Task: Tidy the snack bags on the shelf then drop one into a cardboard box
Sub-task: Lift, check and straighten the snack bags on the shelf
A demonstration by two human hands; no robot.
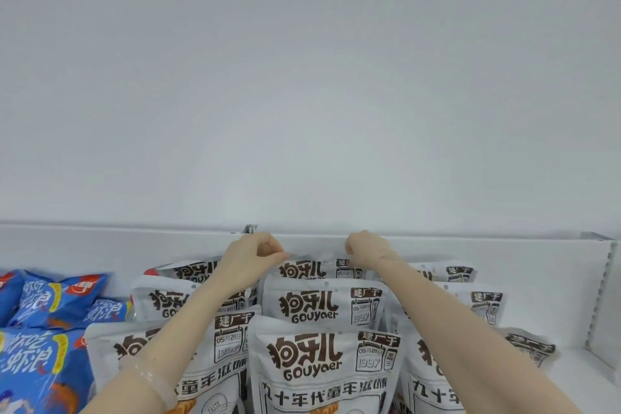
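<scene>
Several white snack bags with brown lettering stand in rows on a white shelf [571,282]. The rearmost middle bag [316,267] stands against the shelf's back panel. My left hand [252,255] pinches its top left corner, and my right hand [366,250] pinches its top right corner. Both forearms reach over the front rows. In front of it stand a second bag [322,302] and a third, nearest bag [322,366]. No cardboard box is in view.
Blue snack bags [50,306] lie piled at the left of the shelf. More white bags [484,302] stand at the right, one tipped over [531,346]. A slotted metal upright [601,296] bounds the shelf's right end. A plain white wall fills the upper view.
</scene>
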